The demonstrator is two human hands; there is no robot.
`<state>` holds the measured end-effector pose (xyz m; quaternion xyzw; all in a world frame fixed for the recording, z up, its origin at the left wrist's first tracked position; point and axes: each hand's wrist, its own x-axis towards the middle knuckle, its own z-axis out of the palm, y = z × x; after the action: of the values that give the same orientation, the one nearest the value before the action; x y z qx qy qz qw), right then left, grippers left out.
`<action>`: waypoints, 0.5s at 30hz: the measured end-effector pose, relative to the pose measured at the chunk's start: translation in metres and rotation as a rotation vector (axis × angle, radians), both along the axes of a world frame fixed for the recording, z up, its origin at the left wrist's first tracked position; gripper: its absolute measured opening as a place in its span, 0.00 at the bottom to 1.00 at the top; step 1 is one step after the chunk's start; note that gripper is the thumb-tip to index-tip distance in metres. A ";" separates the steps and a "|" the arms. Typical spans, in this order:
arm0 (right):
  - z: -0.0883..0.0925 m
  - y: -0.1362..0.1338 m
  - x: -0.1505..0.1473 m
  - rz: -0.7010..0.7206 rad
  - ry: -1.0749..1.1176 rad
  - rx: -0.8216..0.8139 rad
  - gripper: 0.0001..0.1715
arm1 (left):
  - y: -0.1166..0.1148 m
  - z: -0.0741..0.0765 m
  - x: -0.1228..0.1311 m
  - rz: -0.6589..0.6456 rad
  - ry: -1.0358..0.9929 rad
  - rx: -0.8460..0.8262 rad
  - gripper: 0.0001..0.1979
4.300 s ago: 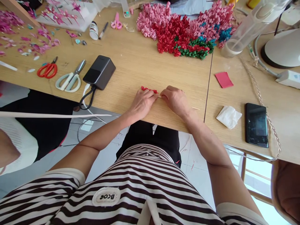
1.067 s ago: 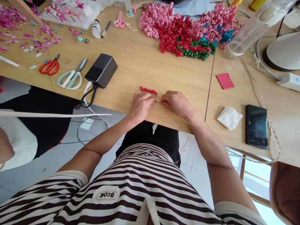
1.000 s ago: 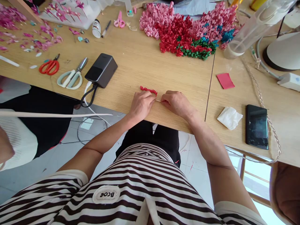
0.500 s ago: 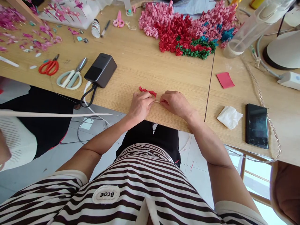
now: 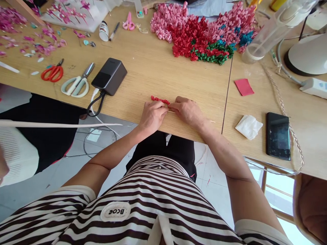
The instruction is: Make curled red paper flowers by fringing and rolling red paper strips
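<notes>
A short red curled strip (image 5: 159,100) with a frilled edge lies near the table's front edge, just beyond my fingertips. My left hand (image 5: 152,116) is closed in a pinch on a thin pale stick (image 5: 172,112), beside the strip's right end. Up against those fingertips, my right hand (image 5: 186,110) has thumb and forefinger pinched together at that same end of the strip. Under my right palm the stick is hidden, and its tip shows again past the wrist. The exact contact between fingers and strip is partly covered.
Left of my hands are a black power bank (image 5: 109,76) with cables, white-handled scissors (image 5: 78,83) and red scissors (image 5: 52,72). A heap of pink and red frilled pieces (image 5: 194,34) lies behind. To the right are red paper (image 5: 244,87), a tissue (image 5: 248,127) and a phone (image 5: 278,136).
My right hand has moved left along the stick, closing the gap to my left fingertips. The stick's far tip now shows beyond my right wrist. My left hand has barely moved.
</notes>
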<state>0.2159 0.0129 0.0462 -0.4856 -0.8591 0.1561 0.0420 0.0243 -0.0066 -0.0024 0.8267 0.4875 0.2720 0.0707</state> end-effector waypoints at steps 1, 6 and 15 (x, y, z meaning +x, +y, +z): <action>0.001 0.000 -0.001 0.002 -0.013 -0.001 0.21 | -0.001 0.000 -0.001 -0.007 0.003 0.002 0.12; 0.005 -0.002 -0.002 -0.001 -0.042 0.022 0.22 | -0.009 0.002 -0.004 -0.015 0.022 0.024 0.12; 0.005 -0.003 -0.003 -0.008 -0.023 0.016 0.21 | -0.015 0.003 -0.004 0.000 0.056 0.014 0.14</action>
<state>0.2133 0.0098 0.0507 -0.4905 -0.8588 0.1433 0.0366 0.0206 -0.0221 0.0002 0.8344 0.4874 0.2520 0.0510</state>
